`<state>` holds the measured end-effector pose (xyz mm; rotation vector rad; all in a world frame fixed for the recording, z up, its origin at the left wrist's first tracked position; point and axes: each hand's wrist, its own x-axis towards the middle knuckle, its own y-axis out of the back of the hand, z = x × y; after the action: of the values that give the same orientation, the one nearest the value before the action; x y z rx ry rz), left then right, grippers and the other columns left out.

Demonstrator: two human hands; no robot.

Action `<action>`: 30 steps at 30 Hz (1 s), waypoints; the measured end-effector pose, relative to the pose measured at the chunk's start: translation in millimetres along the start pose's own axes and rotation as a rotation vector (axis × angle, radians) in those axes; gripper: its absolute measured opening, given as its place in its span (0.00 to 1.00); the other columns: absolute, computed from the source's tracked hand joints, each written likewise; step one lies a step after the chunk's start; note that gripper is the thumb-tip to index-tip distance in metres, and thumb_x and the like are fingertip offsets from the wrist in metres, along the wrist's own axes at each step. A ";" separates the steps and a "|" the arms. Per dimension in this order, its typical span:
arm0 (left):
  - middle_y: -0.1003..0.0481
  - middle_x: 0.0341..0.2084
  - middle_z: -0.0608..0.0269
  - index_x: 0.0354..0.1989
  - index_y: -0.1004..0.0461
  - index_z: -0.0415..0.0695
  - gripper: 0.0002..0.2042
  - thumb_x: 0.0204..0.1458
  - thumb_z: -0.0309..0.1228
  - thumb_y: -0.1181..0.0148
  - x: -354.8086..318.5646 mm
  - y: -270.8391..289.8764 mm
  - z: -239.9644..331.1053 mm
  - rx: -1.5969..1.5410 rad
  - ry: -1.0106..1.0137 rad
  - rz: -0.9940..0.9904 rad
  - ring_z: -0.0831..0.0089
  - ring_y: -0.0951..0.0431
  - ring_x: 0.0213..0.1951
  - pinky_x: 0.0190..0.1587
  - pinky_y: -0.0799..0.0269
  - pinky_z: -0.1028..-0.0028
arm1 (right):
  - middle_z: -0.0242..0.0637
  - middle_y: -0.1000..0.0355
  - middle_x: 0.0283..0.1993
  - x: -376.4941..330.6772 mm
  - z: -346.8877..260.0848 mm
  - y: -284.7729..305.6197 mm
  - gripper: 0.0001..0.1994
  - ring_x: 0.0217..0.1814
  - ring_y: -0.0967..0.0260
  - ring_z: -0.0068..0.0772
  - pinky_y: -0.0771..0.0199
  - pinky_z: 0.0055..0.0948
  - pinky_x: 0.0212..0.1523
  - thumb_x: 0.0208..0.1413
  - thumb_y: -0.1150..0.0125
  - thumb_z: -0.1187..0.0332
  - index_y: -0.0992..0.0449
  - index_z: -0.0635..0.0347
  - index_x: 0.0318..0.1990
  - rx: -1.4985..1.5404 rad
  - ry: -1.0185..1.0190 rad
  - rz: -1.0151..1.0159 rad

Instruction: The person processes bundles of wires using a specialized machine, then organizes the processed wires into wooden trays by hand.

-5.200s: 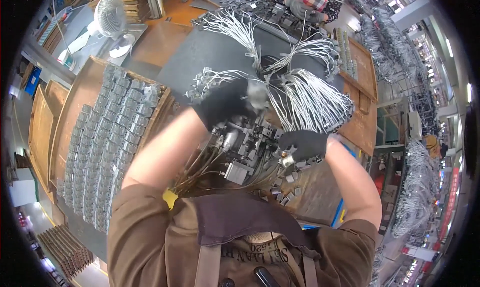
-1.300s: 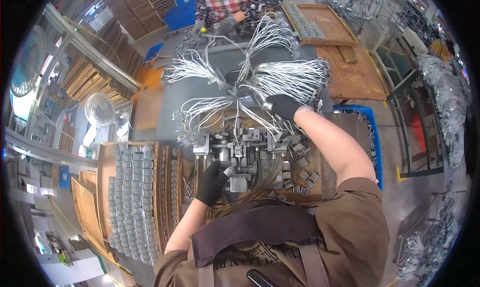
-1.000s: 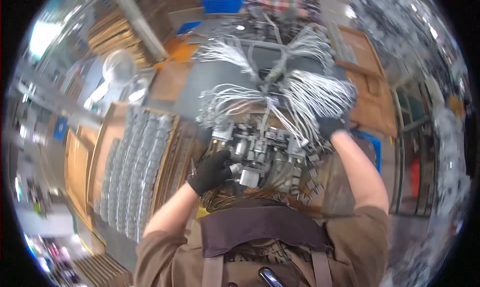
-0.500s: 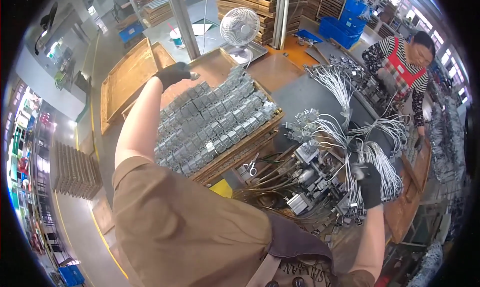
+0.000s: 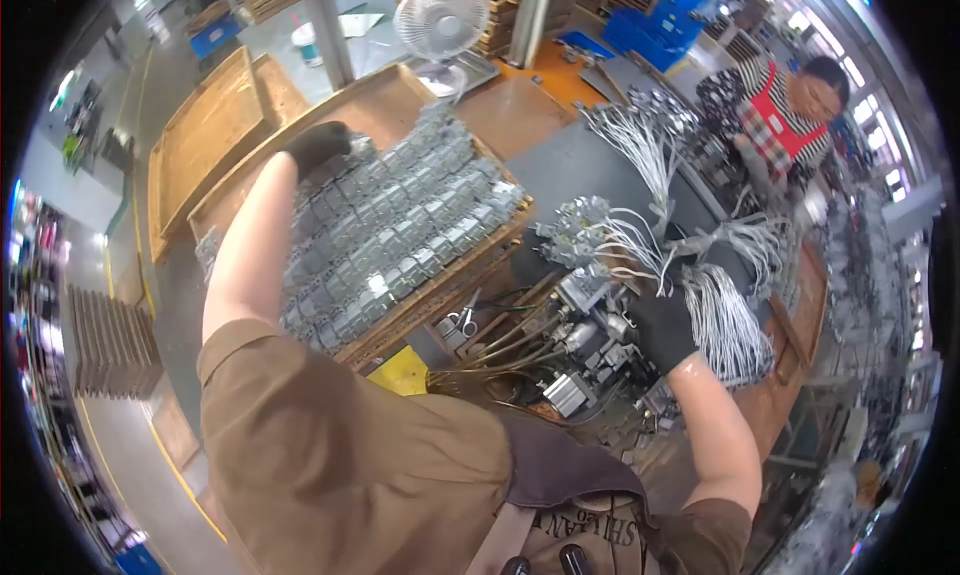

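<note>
My left hand point(image 5: 318, 145), in a black glove, reaches out to the far corner of a wooden tray point(image 5: 440, 295) packed with rows of grey metal parts point(image 5: 400, 225). The glove rests on the parts, and its grip is hidden. My right hand point(image 5: 662, 325), also in a black glove, is curled on a bundle of grey wires point(image 5: 725, 325) beside a metal jig point(image 5: 585, 350) with fittings and brown hoses. More wire bundles point(image 5: 640, 155) fan out over the dark bench behind the jig.
Scissors point(image 5: 462, 320) and a yellow pad point(image 5: 400, 370) lie by the jig. An empty wooden tray point(image 5: 205, 135) sits at far left. Beyond are a white fan point(image 5: 440, 20) and blue crates point(image 5: 680, 5). A co-worker in a striped top point(image 5: 790, 105) works at the bench's far side.
My view has swung left. My left hand left the jig and reached to the far end of the parts tray. My right hand stayed by the wires at the jig.
</note>
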<state>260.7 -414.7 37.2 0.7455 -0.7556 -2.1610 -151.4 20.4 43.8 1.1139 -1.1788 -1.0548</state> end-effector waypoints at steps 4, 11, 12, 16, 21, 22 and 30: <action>0.26 0.37 0.72 0.46 0.27 0.49 0.15 0.49 0.38 0.43 -1.7 4.4 32.1 -0.324 -0.115 0.088 0.82 0.30 0.35 0.33 0.39 0.82 | 0.45 0.24 0.37 -19.7 -13.2 12.9 0.14 0.37 0.25 0.47 0.27 0.42 0.38 0.51 0.41 0.55 0.21 0.55 0.35 0.107 -0.126 -0.595; 0.26 0.34 0.60 0.38 0.29 0.40 0.08 0.51 0.28 0.42 -15.4 -78.1 194.4 0.504 -1.000 0.602 0.68 0.24 0.41 0.45 0.28 0.71 | 0.45 0.24 0.38 -69.8 6.8 23.6 0.16 0.43 0.26 0.49 0.27 0.43 0.43 0.46 0.39 0.56 0.22 0.57 0.38 0.213 -0.257 -0.549; 0.26 0.34 0.61 0.41 0.31 0.40 0.09 0.52 0.28 0.43 -20.7 -118.3 215.9 0.133 -0.996 0.320 0.69 0.24 0.39 0.44 0.27 0.72 | 0.45 0.25 0.39 -76.2 9.8 26.0 0.15 0.43 0.26 0.48 0.27 0.42 0.42 0.44 0.38 0.58 0.22 0.56 0.37 0.180 -0.247 -0.531; 0.27 0.35 0.61 0.44 0.33 0.39 0.14 0.50 0.28 0.43 -50.1 -257.6 265.7 -0.849 -0.667 -0.595 0.71 0.24 0.38 0.41 0.25 0.72 | 0.43 0.25 0.33 -109.7 15.7 32.6 0.11 0.38 0.25 0.46 0.26 0.42 0.39 0.38 0.37 0.64 0.21 0.55 0.32 0.145 -0.357 -0.523; 0.29 0.34 0.59 0.49 0.32 0.38 0.20 0.46 0.31 0.40 -78.0 -401.9 258.8 -0.813 -0.186 -0.770 0.73 0.26 0.36 0.33 0.27 0.74 | 0.40 0.26 0.28 -157.2 36.1 28.2 0.09 0.32 0.26 0.45 0.28 0.43 0.33 0.35 0.38 0.66 0.21 0.53 0.29 0.065 -0.325 -0.381; 0.30 0.35 0.58 0.48 0.33 0.37 0.20 0.46 0.31 0.40 -77.2 -418.1 253.7 -0.844 -0.314 -0.760 0.71 0.26 0.36 0.34 0.26 0.73 | 0.40 0.26 0.28 -163.0 41.0 26.2 0.09 0.33 0.26 0.45 0.28 0.43 0.33 0.36 0.38 0.66 0.22 0.53 0.29 0.081 -0.305 -0.391; 0.32 0.35 0.54 0.37 0.30 0.41 0.15 0.40 0.28 0.34 -74.5 -467.3 236.2 -0.982 -0.147 -0.920 0.60 0.28 0.40 0.37 0.24 0.65 | 0.40 0.26 0.28 -169.4 64.0 23.2 0.08 0.32 0.26 0.47 0.28 0.44 0.34 0.37 0.37 0.64 0.21 0.54 0.27 0.089 -0.292 -0.407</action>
<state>-62.4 -23.6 -112.5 0.3997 0.7710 -2.9471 -230.1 185.1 45.4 1.3368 -1.2649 -1.5304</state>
